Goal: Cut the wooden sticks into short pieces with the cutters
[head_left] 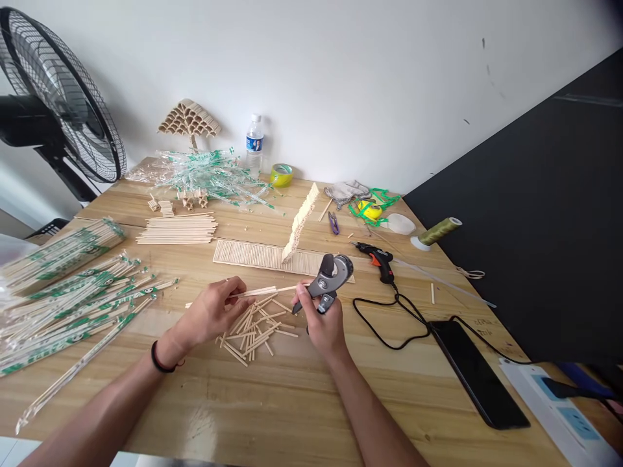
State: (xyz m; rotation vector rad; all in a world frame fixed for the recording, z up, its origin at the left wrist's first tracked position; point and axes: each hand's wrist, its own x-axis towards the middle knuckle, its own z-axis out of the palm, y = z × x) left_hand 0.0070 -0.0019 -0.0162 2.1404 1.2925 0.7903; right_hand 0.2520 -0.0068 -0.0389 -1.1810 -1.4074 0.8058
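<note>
My left hand (220, 307) is closed around a few thin wooden sticks (263, 291), which point to the right. My right hand (325, 324) grips a grey hand cutter (327, 283) with a curved head, tilted up. One stick reaches as far as the right thumb; whether the thumb pinches it I cannot tell. Beneath both hands lies a loose heap of short cut sticks (256, 332). Just behind stands a flat strip of sticks glued side by side (248, 253), with a slanting stick-built piece (300, 220) rising from it.
Wrapped chopsticks (63, 305) and bare sticks (176, 229) lie left, near a fan (63, 97). Torn wrappers (209, 175), a bottle (254, 144), tape (281, 175) and a tree-shaped stick model (189, 120) stand behind. A glue gun (377, 258), its cord, a phone (479, 373) and a power strip (559, 408) lie right.
</note>
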